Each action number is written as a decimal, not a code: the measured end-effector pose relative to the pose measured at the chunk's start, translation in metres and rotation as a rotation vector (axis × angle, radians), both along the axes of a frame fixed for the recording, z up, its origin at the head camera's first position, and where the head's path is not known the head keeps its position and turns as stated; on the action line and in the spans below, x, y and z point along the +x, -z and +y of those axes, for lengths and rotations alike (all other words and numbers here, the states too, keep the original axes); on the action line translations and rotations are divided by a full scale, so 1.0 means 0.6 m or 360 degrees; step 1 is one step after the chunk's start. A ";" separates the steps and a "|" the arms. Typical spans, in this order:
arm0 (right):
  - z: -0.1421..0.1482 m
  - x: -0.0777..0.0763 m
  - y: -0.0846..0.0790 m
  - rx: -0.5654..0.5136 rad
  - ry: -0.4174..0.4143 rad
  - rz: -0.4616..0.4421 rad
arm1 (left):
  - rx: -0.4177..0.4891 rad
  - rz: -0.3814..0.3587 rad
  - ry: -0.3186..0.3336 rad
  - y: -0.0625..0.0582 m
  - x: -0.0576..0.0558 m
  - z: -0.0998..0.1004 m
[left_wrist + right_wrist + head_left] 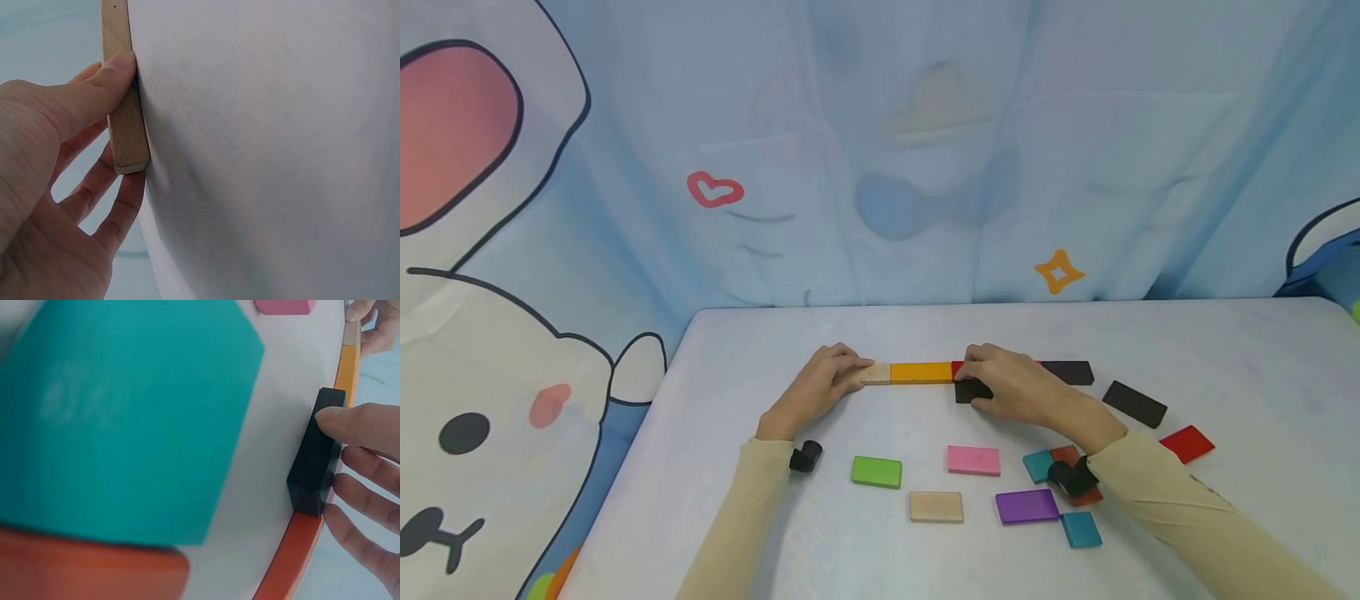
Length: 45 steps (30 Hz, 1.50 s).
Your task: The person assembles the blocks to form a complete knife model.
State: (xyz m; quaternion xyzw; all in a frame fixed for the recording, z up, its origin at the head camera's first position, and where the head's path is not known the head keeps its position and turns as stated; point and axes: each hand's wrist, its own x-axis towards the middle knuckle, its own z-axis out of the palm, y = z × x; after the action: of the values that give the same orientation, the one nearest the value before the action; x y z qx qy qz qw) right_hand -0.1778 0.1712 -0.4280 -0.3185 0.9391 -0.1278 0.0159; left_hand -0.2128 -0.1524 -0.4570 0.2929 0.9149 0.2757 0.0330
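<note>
A row of flat wooden blocks runs across the back of the table. My left hand (816, 390) grips the plain wood block (877, 375) at its left end, thumb on the near side and fingers behind. To the right of that comes an orange-yellow block (921, 373), followed by a red stretch (292, 559), partly hidden by my right hand (1018, 385). That hand pinches a black block (312, 456) lying along the row's near side, thumb on its front and fingertips at the back. Another black block (1071, 372) forms the row's right end.
Right of the row lie a loose black block (1133, 404) and a red one (1187, 444). Nearer are green (877, 472), pink (973, 460), plain wood (936, 507), purple (1027, 507) and teal (1081, 530) blocks. More teal and orange pieces lie under the right wrist camera (1072, 477).
</note>
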 end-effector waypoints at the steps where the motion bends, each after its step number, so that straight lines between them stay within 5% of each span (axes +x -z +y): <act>1: 0.000 0.000 0.000 -0.0005 -0.0001 -0.0004 | -0.0001 0.0002 0.0002 0.000 0.000 0.000; 31: -0.001 0.003 0.001 0.0022 -0.0035 0.0042 | 0.0008 0.0018 0.0005 0.004 0.002 -0.002; 45: -0.032 0.021 -0.015 -0.0055 -0.0151 0.0227 | 0.0000 0.0009 -0.0017 0.001 0.002 0.003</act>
State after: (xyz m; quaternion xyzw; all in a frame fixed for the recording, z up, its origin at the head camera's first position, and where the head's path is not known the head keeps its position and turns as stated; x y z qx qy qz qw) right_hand -0.1654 0.1521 -0.4192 -0.3710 0.9195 -0.1199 -0.0504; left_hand -0.2114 -0.1509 -0.4576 0.2890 0.9165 0.2751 0.0290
